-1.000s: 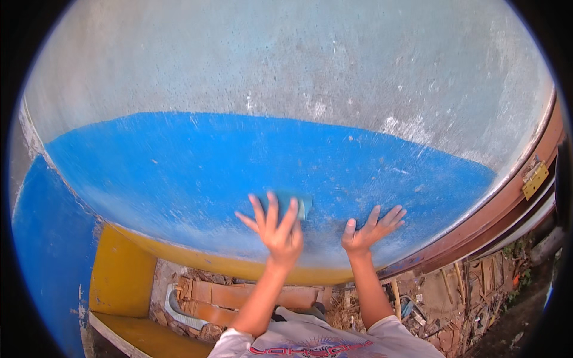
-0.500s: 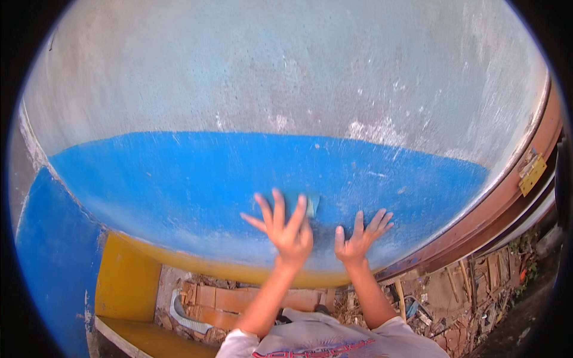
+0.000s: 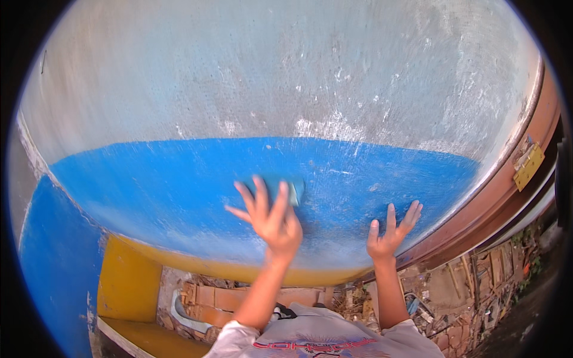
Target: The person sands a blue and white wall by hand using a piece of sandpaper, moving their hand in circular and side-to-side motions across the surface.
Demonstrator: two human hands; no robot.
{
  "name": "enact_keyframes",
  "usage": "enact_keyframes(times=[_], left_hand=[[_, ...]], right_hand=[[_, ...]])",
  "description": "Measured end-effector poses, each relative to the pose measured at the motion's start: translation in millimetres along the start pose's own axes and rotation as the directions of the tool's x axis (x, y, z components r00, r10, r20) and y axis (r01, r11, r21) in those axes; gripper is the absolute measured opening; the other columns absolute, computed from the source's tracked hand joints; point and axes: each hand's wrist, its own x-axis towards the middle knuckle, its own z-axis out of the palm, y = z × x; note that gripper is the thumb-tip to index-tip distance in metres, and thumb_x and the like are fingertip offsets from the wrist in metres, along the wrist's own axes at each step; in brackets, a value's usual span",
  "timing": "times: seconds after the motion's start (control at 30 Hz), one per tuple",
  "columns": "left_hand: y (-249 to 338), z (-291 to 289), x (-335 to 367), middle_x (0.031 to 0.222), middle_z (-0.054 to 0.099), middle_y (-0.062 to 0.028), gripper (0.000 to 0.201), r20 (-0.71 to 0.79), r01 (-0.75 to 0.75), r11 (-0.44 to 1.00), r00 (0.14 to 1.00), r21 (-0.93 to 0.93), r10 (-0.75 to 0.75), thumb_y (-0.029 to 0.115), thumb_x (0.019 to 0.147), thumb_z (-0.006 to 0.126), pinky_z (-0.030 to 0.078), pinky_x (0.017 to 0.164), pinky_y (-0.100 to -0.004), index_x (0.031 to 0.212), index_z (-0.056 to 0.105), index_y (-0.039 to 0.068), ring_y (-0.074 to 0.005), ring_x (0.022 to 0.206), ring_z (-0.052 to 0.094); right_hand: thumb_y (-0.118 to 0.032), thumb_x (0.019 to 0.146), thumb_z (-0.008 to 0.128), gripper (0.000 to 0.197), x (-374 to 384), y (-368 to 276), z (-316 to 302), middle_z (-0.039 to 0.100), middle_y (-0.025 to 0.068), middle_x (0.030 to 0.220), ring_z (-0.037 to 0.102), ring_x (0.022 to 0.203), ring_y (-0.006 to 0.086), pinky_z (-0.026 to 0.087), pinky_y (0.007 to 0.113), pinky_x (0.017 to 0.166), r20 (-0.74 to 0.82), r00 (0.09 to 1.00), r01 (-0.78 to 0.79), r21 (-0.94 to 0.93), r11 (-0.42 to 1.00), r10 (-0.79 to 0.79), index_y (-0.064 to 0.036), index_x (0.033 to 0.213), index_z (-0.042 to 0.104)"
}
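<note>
Forearms [image 3: 261, 301] raised, L hand [image 3: 276, 225] splayed over teal sheet [image 3: 296, 190], R hand [image 3: 389, 240] empty w/ fingers fanned, nr blue wall [image 3: 161, 179]

Blue side wall [image 3: 59, 250] L, yel. ledge [image 3: 158, 339]; brn frame [image 3: 501, 191] R; littered ground [image 3: 441, 287] below.

Across the chest of my pale grey shirt [image 3: 322, 324], between its two sleeves [image 3: 234, 340], runs one line of red block lettering [image 3: 313, 345], strongly foreshortened from where I look down.

Downward fisheye view from the head
</note>
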Motion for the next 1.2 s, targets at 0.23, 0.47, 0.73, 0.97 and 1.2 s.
enact_keyframes(times=[0.23, 0.47, 0.73, 0.97, 1.2], left_hand=[[15, 0, 7, 0.141, 0.051, -0.0145, 0.044, 0.134, -0.128, 0.992, 0.983, 0.022, 0.124, 0.004, 0.077, 0.06, -0.015, 0.108, -0.0657, 0.116, 0.071, 0.021, -0.0376, 0.144, 0.027], [-2, -1, -13, 0.144, 0.046, -0.0198, 0.05, 0.044, -0.103, 0.99, 0.994, 0.097, 0.099, -0.005, 0.072, 0.055, -0.009, 0.109, -0.0657, 0.115, 0.071, 0.014, -0.043, 0.144, 0.023], [12, 17, -56, 0.143, 0.048, -0.0191, 0.05, 0.192, -0.205, 0.979, 0.961, 0.01, 0.199, -0.003, 0.073, 0.057, -0.011, 0.11, -0.0652, 0.115, 0.072, 0.018, -0.0431, 0.144, 0.023], [48, 33, 13, 0.145, 0.043, -0.0227, 0.049, 0.065, -0.115, 0.993, 0.992, 0.027, 0.113, -0.004, 0.075, 0.057, -0.012, 0.107, -0.0671, 0.116, 0.071, 0.019, -0.0412, 0.146, 0.017], [26, 41, -81, 0.141, 0.052, -0.0102, 0.047, 0.175, -0.196, 0.981, 0.966, 0.014, 0.19, 0.003, 0.075, 0.063, -0.018, 0.107, -0.0668, 0.114, 0.072, 0.027, -0.0353, 0.146, 0.022]], right_hand=[[-0.034, 0.094, 0.049, 0.051, 5, 20, -9, 0.02, 0.0282, 0.153, 0.016, 0.141, 0.051, 0.017, 0.067, 0.109, -0.029, 0.999, -0.028, 0.025, 0.999, 0.029, -0.0133, 0.141, 0.046], [-0.038, 0.097, 0.044, 0.057, 7, 32, -17, 0.019, 0.0278, 0.154, 0.016, 0.141, 0.0513, 0.018, 0.067, 0.109, -0.055, 0.995, -0.081, 0.001, 0.997, 0.081, -0.0082, 0.145, 0.039], [-0.04, 0.099, 0.039, 0.059, -6, 36, -8, 0.015, 0.0267, 0.156, 0.013, 0.142, 0.051, 0.017, 0.067, 0.11, -0.055, 0.986, -0.163, -0.056, 0.985, 0.16, -0.0078, 0.148, 0.033], [-0.038, 0.101, 0.039, 0.059, -6, 35, 0, 0.012, 0.0251, 0.157, 0.009, 0.144, 0.048, 0.014, 0.066, 0.111, -0.094, 0.983, -0.161, -0.057, 0.985, 0.155, -0.0087, 0.151, 0.028], [-0.04, 0.099, 0.04, 0.06, -20, 53, 4, 0.012, 0.0258, 0.157, 0.008, 0.142, 0.0519, 0.009, 0.07, 0.11, -0.064, 0.995, -0.079, -0.014, 0.997, 0.078, -0.0147, 0.151, 0.028]])
